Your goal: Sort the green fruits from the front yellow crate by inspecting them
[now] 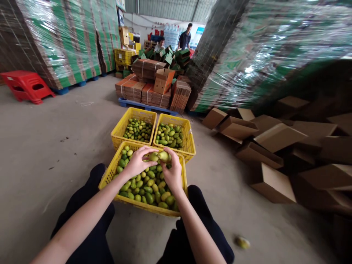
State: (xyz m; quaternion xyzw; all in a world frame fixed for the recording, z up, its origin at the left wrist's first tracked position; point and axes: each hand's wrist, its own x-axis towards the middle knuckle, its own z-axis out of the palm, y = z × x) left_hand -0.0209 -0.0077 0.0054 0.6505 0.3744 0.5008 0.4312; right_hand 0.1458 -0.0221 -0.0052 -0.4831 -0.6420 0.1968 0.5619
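A yellow plastic crate (110,175) full of small green and yellowish fruit sits on the floor between my knees. Over its far half my left hand (138,160) holds a green fruit (154,157). My right hand (172,172) grips a yellower fruit (164,156) right beside it; the two fruit touch. Just beyond stand two more yellow crates, the left crate (118,129) and the right crate (189,137), each partly filled with the same green fruit.
Loose brown cartons (275,154) lie piled at the right. Bundled flat cartons (148,91) sit on a blue pallet ahead. Wrapped pallet stacks (63,40) rise on both sides. A red stool (26,85) stands far left. One fruit (242,242) lies on the floor. Two people stand far back.
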